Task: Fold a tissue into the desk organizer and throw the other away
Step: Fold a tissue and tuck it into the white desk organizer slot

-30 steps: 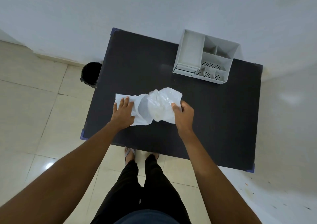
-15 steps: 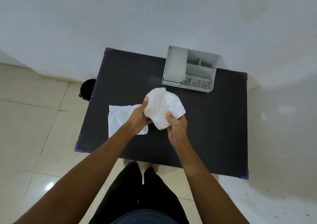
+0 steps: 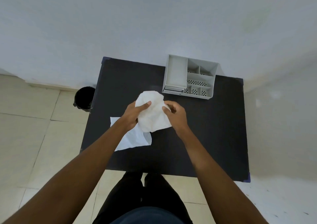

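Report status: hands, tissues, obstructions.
Left hand and right hand gripping crumpled tissue. Flat tissue on table. Organizer empty; path clear.

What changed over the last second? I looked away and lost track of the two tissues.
The left hand let go of the flat tissue and joined the right hand on the crumpled tissue, now lifted between them. The flat tissue, organizer and bin stayed put.

A black table (image 3: 214, 138) carries a grey desk organizer (image 3: 189, 77) and a flat white tissue (image 3: 135, 138).
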